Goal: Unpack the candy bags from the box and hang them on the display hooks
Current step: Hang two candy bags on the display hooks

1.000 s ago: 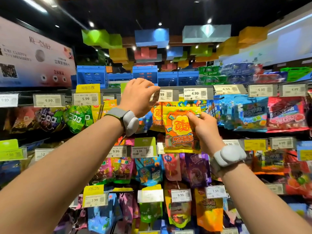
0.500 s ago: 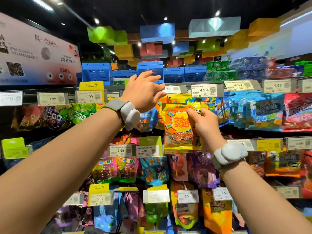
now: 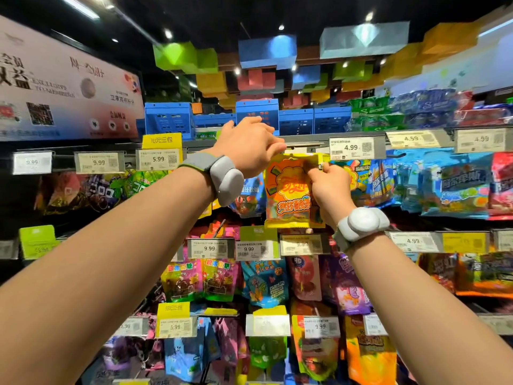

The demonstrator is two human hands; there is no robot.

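- The orange-and-yellow candy bag (image 3: 288,190) is held up at the top row of the display, its upper edge just under the hook (image 3: 302,145).
- The right hand (image 3: 329,187) has its fingers pinching the bag's right edge.
- The left hand (image 3: 249,147) covers the bag's top left corner; its fingertips pinch there.
- The bag's hang hole is blurred, and whether it is on the hook cannot be told.
- Neighbouring packets (image 3: 455,187) are smeared by blur.

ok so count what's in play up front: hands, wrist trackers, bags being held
hands: 2, left hand and right hand
wrist trackers: 2, grey wrist tracker and white wrist tracker
bags held: 1, orange candy bag, pinched by the right hand
total: 5
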